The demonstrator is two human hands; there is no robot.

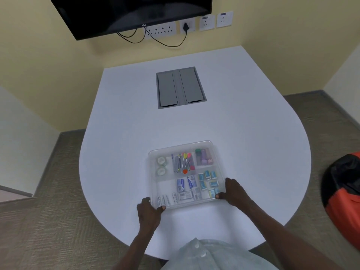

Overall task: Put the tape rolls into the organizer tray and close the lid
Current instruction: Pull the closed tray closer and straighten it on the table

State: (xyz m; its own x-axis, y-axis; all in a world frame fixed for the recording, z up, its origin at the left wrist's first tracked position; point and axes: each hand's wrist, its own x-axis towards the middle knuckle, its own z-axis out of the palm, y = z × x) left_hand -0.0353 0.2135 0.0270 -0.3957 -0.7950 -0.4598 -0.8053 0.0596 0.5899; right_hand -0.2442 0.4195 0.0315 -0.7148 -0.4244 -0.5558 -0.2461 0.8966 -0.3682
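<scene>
A clear plastic organizer tray lies on the white table with a clear lid over it. Two tape rolls lie one behind the other in its far left compartment. Other compartments hold pens and clips, small bottles, staple boxes and erasers. My left hand grips the tray's near left corner, thumb on top of the lid. The near right edge is held by my right hand, thumb pressed on the lid as well.
The white table has a grey cable hatch set in its middle. A black screen and wall sockets hang on the far wall. An orange and black bag sits off the table's right side.
</scene>
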